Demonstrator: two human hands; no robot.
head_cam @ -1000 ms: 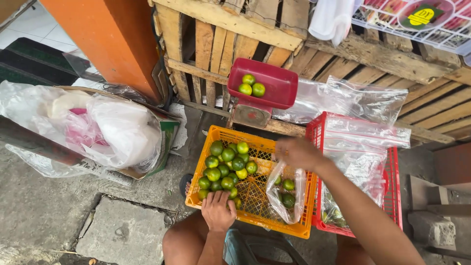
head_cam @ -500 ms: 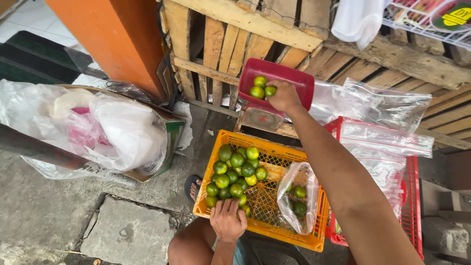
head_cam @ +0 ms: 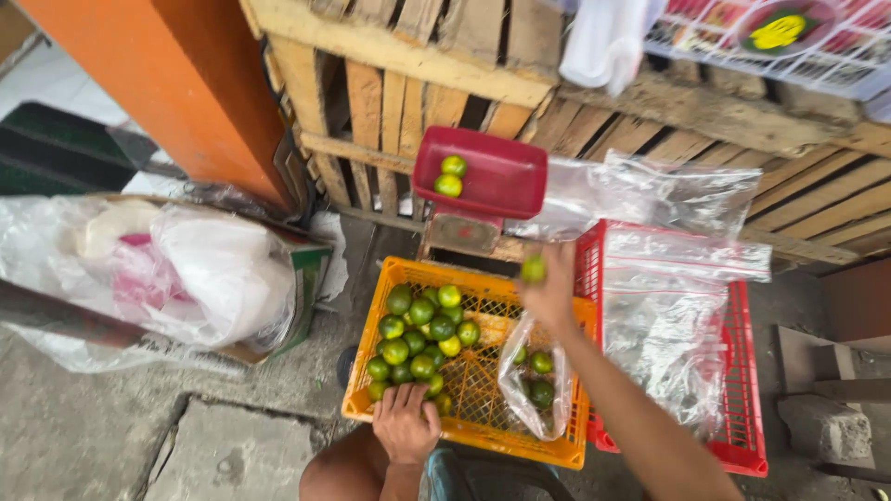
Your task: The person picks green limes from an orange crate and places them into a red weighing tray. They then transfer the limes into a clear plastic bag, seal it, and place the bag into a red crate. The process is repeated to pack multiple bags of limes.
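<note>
one lime (head_cam: 533,269) pinched in my right hand (head_cam: 549,295), above the clear bag (head_cam: 531,390). left hand (head_cam: 406,422) rests spread on the orange crate (head_cam: 371,408). next, judged: steady lowering into the bag's mouth.

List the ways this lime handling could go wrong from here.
1. The right hand pinches one lime at the fingertips over the orange crate; a slip could send it bouncing out.
2. The clear bag slumps with no hand on its mouth, so a dropped lime may miss it.
3. The red scale tray looks tilted; its limes might roll.
</note>
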